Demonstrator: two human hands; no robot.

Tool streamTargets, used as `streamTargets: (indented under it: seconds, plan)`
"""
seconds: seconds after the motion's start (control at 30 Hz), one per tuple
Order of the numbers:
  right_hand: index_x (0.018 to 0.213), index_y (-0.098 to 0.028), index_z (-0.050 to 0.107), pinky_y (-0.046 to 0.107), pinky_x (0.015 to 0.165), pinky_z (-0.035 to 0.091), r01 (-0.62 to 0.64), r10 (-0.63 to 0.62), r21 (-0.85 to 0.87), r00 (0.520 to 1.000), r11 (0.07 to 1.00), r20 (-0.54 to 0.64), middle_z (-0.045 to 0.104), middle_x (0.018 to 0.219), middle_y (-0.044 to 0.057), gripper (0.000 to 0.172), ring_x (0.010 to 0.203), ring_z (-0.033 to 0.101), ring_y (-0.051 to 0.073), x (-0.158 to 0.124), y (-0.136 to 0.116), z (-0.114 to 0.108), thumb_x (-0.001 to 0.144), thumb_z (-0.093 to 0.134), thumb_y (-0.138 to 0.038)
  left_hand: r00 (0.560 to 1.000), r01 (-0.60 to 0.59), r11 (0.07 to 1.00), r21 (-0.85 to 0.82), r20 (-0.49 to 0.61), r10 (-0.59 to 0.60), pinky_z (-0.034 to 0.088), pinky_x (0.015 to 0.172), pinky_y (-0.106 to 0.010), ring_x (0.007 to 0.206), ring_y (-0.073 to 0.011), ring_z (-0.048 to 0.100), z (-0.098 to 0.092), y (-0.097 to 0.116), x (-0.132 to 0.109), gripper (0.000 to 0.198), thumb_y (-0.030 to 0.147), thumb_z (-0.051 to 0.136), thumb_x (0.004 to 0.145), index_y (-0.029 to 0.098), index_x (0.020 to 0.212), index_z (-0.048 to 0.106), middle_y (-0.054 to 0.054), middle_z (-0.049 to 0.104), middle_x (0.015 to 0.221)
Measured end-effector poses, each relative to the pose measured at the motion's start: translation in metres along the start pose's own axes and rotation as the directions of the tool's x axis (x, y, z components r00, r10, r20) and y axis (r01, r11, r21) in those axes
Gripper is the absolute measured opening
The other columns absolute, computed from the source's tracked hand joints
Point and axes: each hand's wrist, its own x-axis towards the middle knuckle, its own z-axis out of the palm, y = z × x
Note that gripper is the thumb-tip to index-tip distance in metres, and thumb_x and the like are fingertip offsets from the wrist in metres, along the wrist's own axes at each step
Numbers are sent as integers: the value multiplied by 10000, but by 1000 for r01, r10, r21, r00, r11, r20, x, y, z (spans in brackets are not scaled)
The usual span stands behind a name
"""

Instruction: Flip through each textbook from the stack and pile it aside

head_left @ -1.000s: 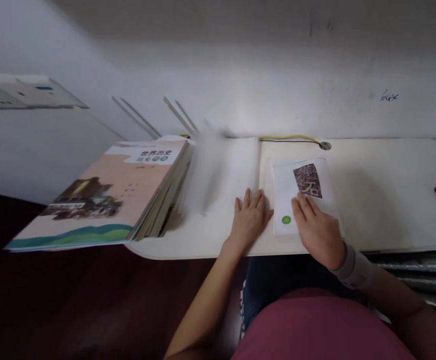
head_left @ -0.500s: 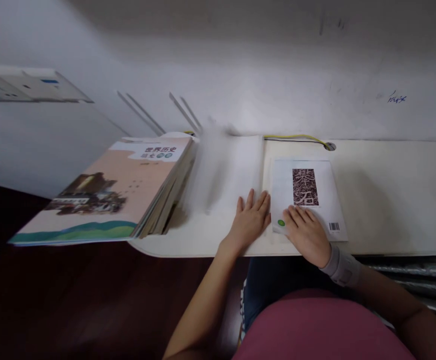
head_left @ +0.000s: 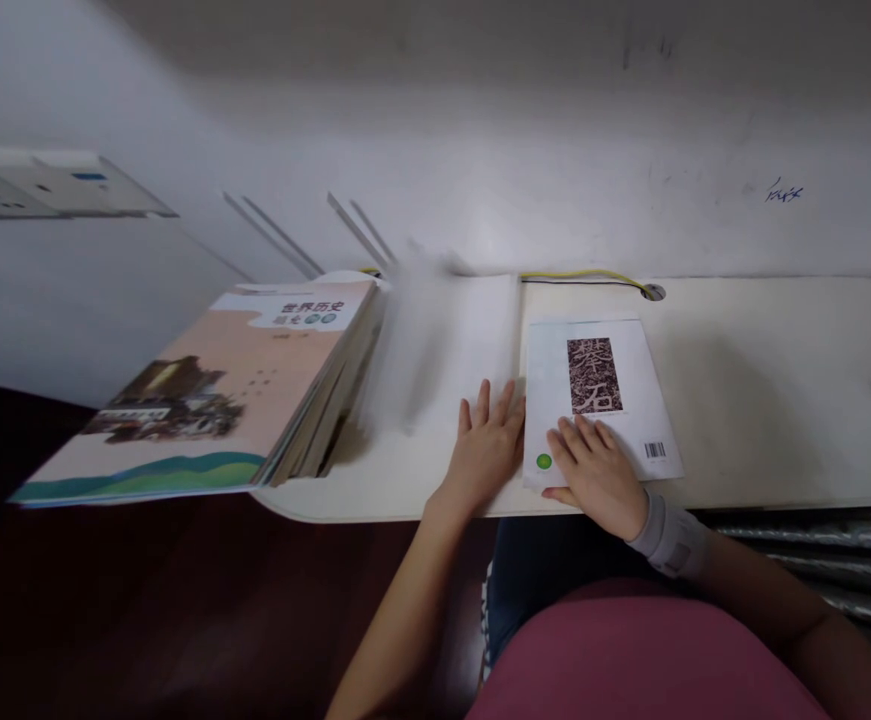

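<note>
Resting flat on a white booklet [head_left: 630,400], the right hand [head_left: 596,475] is pressing the lower left part with fingers spread and released, gripping nothing. The booklet is lying on the table [head_left: 780,400] near the front edge, showing a dark printed panel toward 12 o'clock, a green dot [head_left: 544,461] at 7 o'clock and a barcode [head_left: 655,450] at 5 o'clock. The left hand [head_left: 484,450] is lying palm down and open on a white sheet [head_left: 480,330], just beside the booklet at its 9 o'clock. A stack of textbooks [head_left: 210,400] is sitting at 9 o'clock of the left hand, overhanging the table's end. A yellow cable [head_left: 585,274] is running along the far edge at 12 o'clock of the booklet. A grey band [head_left: 667,540] is wrapping the right wrist.
</note>
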Motion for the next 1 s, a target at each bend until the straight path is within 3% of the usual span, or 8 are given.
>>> streamTargets:
  seconds: [0.23, 0.4, 0.5, 0.63, 0.7, 0.8, 0.9, 1.0]
  plan:
    - [1336, -112, 498, 509, 1056, 343, -1, 0, 30, 999, 1000, 32, 465, 1424, 177, 704, 1308, 399, 366, 5, 0, 0, 817, 568, -583, 1000, 2, 1000, 4, 19, -2, 271, 1070, -643, 1426, -394, 147, 1, -4, -4, 461, 239, 354, 941, 177, 1382, 472, -120, 322, 1525]
    - [1352, -114, 482, 485, 1065, 346, 23, -27, 95, 999, 995, 41, 452, 1432, 183, 705, 1321, 396, 342, 8, 5, -7, 827, 560, -578, 997, 12, 999, -31, -77, -15, 281, 1059, -654, 1424, -394, 158, 5, -4, -1, 413, 204, 382, 923, 167, 1301, 545, -140, 358, 1504]
    - [1422, -154, 399, 449, 1088, 330, 57, -62, 139, 998, 989, 29, 393, 1479, 164, 666, 1357, 367, 284, -6, 34, -23, 890, 481, -546, 976, -16, 994, -107, -219, -8, 297, 1076, -616, 1429, -361, 170, 3, -6, -3, 393, 141, 356, 914, 125, 1242, 572, -179, 403, 1468]
    - [1438, -202, 383, 497, 1099, 295, -161, 164, 69, 985, 985, -47, 349, 1509, 141, 570, 1402, 290, 282, -51, 89, -40, 945, 392, -489, 914, -70, 962, -264, -404, -44, 365, 1084, -510, 1420, -289, 244, -1, 7, -15, 429, 172, 313, 948, 73, 1340, 457, -217, 431, 1438]
    - [1414, -180, 421, 501, 1096, 299, -215, 216, 20, 974, 976, -66, 358, 1500, 161, 543, 1409, 277, 281, -77, 104, -39, 955, 375, -467, 919, -37, 960, -278, -387, -77, 355, 1081, -539, 1407, -306, 273, 0, 24, -24, 464, 238, 330, 960, 70, 1386, 399, -227, 417, 1444]
    - [1376, -179, 469, 497, 1095, 308, -163, 162, -18, 986, 987, -45, 415, 1471, 140, 477, 1391, 318, 267, -104, 100, -30, 958, 400, -397, 950, 88, 975, -204, -278, -144, 305, 1064, -629, 1382, -385, 290, 7, 54, -35, 532, 339, 343, 961, 12, 1376, 407, -278, 443, 1400]
    - [1332, -182, 515, 499, 1095, 315, -109, 109, -8, 993, 994, -34, 478, 1429, 116, 424, 1347, 394, 253, -112, 80, -23, 949, 434, -346, 955, 175, 974, -144, -214, -203, 299, 1052, -644, 1358, -401, 335, 14, 74, -39, 573, 412, 333, 960, 13, 1356, 444, -283, 480, 1365]
    - [1297, -170, 544, 501, 1084, 336, -121, 122, 18, 991, 992, -56, 509, 1400, 123, 401, 1328, 421, 252, -110, 69, -23, 949, 442, -341, 950, 218, 969, -119, -203, -238, 311, 1053, -624, 1337, -392, 379, 14, 77, -38, 570, 431, 334, 957, 32, 1340, 473, -263, 504, 1354]
